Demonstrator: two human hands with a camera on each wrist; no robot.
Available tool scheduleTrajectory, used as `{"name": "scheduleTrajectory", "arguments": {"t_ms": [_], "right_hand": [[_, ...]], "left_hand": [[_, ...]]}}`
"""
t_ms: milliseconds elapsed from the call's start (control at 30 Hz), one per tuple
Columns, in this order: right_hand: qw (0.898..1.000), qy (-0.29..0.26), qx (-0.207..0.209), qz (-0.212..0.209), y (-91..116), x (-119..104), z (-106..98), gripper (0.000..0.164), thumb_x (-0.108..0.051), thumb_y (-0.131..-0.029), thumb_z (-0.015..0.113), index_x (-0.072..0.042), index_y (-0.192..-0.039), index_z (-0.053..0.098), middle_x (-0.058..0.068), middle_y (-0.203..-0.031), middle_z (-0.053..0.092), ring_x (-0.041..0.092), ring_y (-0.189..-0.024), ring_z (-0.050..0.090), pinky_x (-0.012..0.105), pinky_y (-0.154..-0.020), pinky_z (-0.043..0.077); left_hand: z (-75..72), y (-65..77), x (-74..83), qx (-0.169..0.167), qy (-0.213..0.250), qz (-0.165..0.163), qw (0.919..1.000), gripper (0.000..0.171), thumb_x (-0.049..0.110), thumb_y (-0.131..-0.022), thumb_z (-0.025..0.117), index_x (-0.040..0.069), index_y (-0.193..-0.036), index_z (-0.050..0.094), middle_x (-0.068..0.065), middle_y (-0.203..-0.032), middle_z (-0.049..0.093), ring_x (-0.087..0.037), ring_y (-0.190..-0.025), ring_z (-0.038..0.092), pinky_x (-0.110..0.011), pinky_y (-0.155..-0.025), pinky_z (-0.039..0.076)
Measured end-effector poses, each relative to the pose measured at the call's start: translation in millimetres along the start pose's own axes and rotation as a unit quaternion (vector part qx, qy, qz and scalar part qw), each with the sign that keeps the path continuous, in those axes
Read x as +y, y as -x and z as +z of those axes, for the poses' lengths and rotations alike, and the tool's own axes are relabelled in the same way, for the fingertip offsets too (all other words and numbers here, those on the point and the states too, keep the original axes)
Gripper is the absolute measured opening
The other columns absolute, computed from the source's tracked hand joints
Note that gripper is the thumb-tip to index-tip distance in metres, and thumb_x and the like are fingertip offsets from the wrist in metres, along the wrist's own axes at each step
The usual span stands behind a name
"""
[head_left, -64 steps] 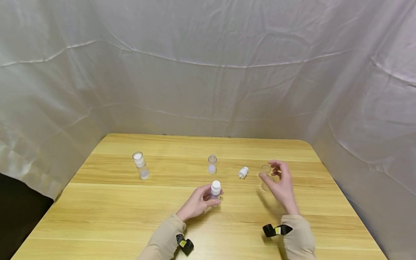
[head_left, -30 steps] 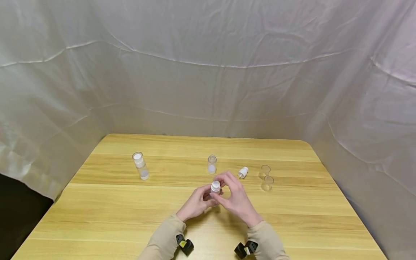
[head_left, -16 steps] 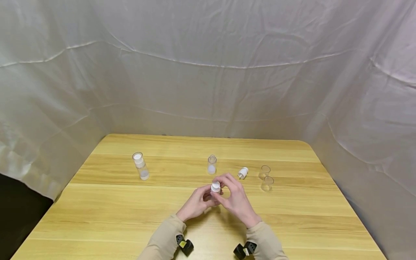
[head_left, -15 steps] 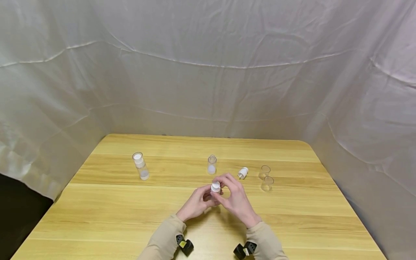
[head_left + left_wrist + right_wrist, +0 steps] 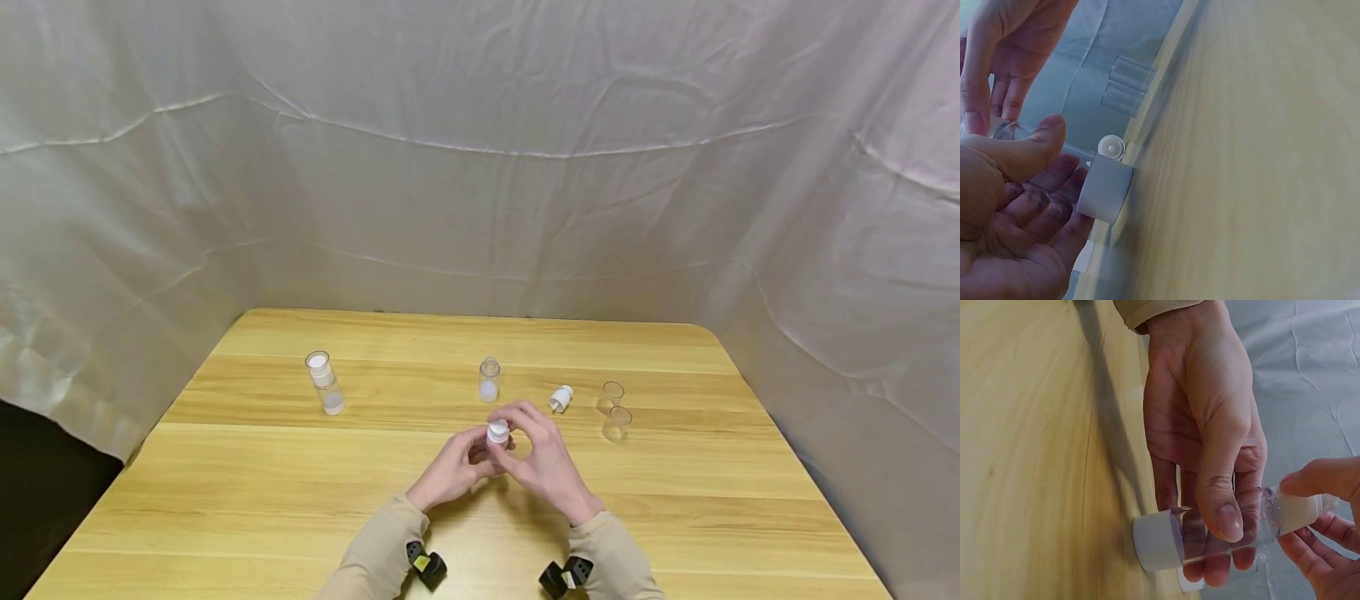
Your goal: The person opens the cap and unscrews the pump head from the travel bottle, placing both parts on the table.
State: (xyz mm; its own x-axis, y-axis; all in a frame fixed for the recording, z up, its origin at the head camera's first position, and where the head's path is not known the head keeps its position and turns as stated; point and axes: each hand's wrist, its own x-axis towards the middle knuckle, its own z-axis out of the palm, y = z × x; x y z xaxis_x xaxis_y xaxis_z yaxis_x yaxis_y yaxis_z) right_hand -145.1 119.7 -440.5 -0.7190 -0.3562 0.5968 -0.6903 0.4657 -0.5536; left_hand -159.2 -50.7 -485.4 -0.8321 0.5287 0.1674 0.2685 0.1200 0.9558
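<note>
My left hand (image 5: pixel 450 468) holds a small clear pump bottle upright in front of me, its thumb and fingers round the body. The bottle's white base (image 5: pixel 1159 541) shows low, close over the table in the right wrist view. My right hand (image 5: pixel 546 467) pinches the white pump head (image 5: pixel 497 431) at the top of this bottle between thumb and fingers. Behind stands a second clear bottle (image 5: pixel 489 382) without a pump. A loose white pump head (image 5: pixel 561 398) lies right of it, followed by two clear caps (image 5: pixel 617 423) standing on the table.
At the left of the wooden table (image 5: pixel 247 483) stands another bottle (image 5: pixel 326 383) with a white pump head inside a clear cap. Pale grey cloth (image 5: pixel 480 200) hangs behind and on both sides.
My right hand has left the clear caps on the right, moved left and taken hold of the bottle's pump head. Lately its fingers shift slightly on it. The left hand stays in place.
</note>
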Motion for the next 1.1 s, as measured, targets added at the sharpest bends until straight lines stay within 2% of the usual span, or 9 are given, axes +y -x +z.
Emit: {"name": "scheduleTrajectory", "arguments": {"t_ms": [133,267,400,533,700,833,1100], "right_hand": [[1.0,0.001,-0.008,0.013,1.2,-1.3,2.3,0.043,-0.001,-0.075,0.081,-0.005,-0.115,0.064,0.006,-0.112,0.066,0.02,-0.102,0.066,0.036,-0.093,0.059],[0.999,0.005,0.004,0.031,2.6,-1.5,5.0,0.047,-0.006,-0.075,0.084,-0.004,-0.115,0.062,0.006,-0.11,0.063,0.016,-0.096,0.063,0.032,-0.088,0.06],[0.999,0.015,0.028,0.031,3.0,-1.5,7.6,0.044,-0.006,-0.073,0.087,-0.004,-0.11,0.063,0.006,-0.103,0.064,0.013,-0.088,0.062,0.028,-0.078,0.06],[0.999,0.024,0.043,0.017,3.1,-1.2,9.2,0.04,-0.003,-0.073,0.086,-0.005,-0.106,0.064,0.005,-0.098,0.064,0.013,-0.084,0.062,0.03,-0.073,0.06],[0.999,0.017,0.028,0.017,3.0,-1.3,8.1,0.038,0.001,-0.075,0.082,-0.006,-0.108,0.065,0.006,-0.102,0.066,0.017,-0.093,0.066,0.033,-0.083,0.062],[1.0,0.009,0.009,0.025,3.5,-1.8,7.3,0.039,0.0,-0.076,0.078,-0.006,-0.112,0.064,0.006,-0.108,0.065,0.02,-0.102,0.065,0.037,-0.093,0.06],[0.999,0.014,0.039,0.032,3.6,-1.1,9.2,0.041,-0.003,-0.074,0.084,-0.005,-0.109,0.063,0.007,-0.105,0.063,0.013,-0.089,0.057,0.033,-0.075,0.058]], "left_hand": [[-0.1,0.7,-0.5,0.002,0.002,0.004,1.0,0.039,-0.005,-0.092,0.063,-0.011,-0.129,0.056,-0.029,-0.125,0.066,-0.043,-0.121,0.062,-0.025,-0.108,0.052],[-0.1,1.2,0.6,0.005,-0.002,0.0,1.0,0.041,-0.007,-0.09,0.062,-0.011,-0.13,0.056,-0.028,-0.127,0.066,-0.043,-0.123,0.061,-0.033,-0.113,0.05],[0.3,1.1,2.0,0.008,-0.007,-0.005,0.9999,0.041,-0.007,-0.09,0.062,-0.009,-0.131,0.057,-0.027,-0.129,0.066,-0.041,-0.124,0.062,-0.028,-0.112,0.05],[0.3,1.5,1.9,0.008,-0.006,-0.003,0.9999,0.042,-0.005,-0.091,0.064,-0.01,-0.132,0.056,-0.028,-0.128,0.065,-0.042,-0.123,0.062,-0.026,-0.109,0.051],[-0.1,2.1,1.3,0.004,0.004,-0.003,1.0,0.047,-0.005,-0.092,0.063,-0.01,-0.137,0.052,-0.029,-0.128,0.065,-0.043,-0.122,0.061,-0.026,-0.109,0.052],[-0.3,1.7,0.3,0.003,0.0,0.007,1.0,0.044,-0.006,-0.092,0.061,-0.011,-0.134,0.053,-0.03,-0.126,0.065,-0.044,-0.122,0.062,-0.028,-0.109,0.052],[0.3,0.8,0.6,0.008,-0.013,-0.001,0.9999,0.04,-0.004,-0.091,0.064,-0.008,-0.13,0.058,-0.026,-0.127,0.066,-0.04,-0.123,0.062,-0.034,-0.112,0.051]]}}
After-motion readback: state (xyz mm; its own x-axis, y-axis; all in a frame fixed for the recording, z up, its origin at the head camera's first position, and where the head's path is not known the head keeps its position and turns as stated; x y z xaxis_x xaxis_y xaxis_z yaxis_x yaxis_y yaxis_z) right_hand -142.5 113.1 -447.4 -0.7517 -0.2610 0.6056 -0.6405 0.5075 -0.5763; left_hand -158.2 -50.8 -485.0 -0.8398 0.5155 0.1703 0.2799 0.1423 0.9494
